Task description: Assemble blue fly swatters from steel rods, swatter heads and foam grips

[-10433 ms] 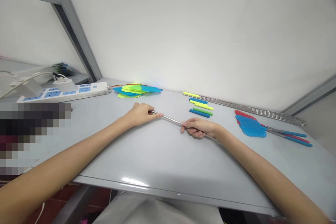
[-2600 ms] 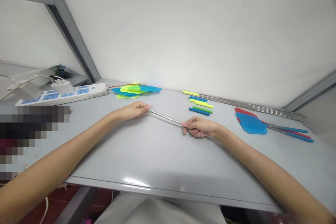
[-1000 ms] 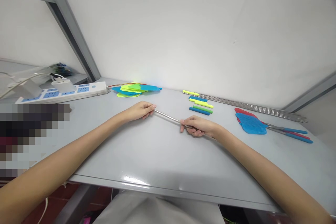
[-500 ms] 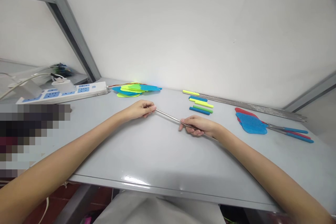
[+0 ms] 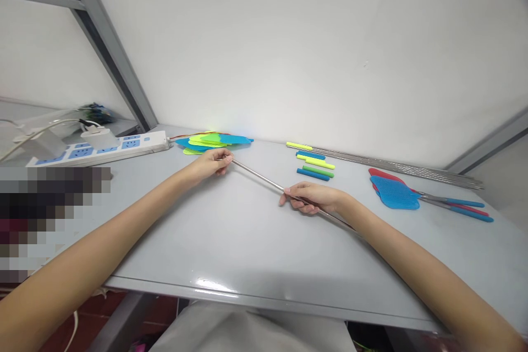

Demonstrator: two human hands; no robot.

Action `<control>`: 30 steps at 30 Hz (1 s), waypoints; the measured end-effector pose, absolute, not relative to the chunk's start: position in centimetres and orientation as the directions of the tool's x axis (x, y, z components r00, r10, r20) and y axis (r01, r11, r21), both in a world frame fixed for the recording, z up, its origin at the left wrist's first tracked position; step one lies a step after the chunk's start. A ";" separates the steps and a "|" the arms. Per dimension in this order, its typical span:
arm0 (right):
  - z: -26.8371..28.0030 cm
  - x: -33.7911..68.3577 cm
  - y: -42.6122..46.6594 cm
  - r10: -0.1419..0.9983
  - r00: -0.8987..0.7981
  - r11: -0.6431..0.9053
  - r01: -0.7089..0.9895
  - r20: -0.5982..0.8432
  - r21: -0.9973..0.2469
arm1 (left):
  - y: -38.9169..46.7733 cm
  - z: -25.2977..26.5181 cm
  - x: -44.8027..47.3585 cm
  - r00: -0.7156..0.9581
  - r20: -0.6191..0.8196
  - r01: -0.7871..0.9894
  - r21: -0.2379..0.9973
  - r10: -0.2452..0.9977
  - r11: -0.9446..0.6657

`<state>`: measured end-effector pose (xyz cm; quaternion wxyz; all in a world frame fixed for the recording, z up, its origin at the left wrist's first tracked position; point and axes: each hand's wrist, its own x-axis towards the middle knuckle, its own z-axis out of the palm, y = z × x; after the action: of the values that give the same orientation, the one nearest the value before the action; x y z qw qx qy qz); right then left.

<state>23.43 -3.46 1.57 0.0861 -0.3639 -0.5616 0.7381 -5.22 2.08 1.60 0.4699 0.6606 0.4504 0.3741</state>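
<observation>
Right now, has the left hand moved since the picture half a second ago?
Yes. Judged against the coloured pile, the left hand has shifted forward and a little leftward, and now shows right at the pile's near edge.

One skinny silver rod, held slantwise
We've got a thin, straight metal rod (image 5: 259,177) here, kinda shiny, bare metal along the bits we can see. Its far end sits pinched in the left hand (image 5: 216,163), the middle runs through the right hand (image 5: 311,197), and from there it angles toward us and to the right. We can't make out the near tip, it's hidden by the right forearm.
</observation>
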 end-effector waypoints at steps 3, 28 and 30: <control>1.6 23.5 -3.5 0.535 -0.717 -0.362 0.283 -0.446 -0.888 | 2.5 1.9 -5.7 0.182 0.023 0.069 0.997 0.983 -0.036; 1.1 18.6 -7.7 0.303 -0.836 -0.812 0.025 -0.458 -0.583 | 4.2 2.8 -4.5 -0.031 -0.397 -0.690 0.672 0.917 0.268; 0.9 18.3 -7.9 0.285 -0.857 -0.858 -0.029 -0.430 -0.513 | 5.0 3.3 -3.5 -0.020 -0.360 -0.680 0.689 0.933 0.251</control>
<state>18.32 -7.91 0.92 0.0844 -0.2540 -0.2526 0.9298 -3.51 5.04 3.26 0.6818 0.1578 0.4010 0.5911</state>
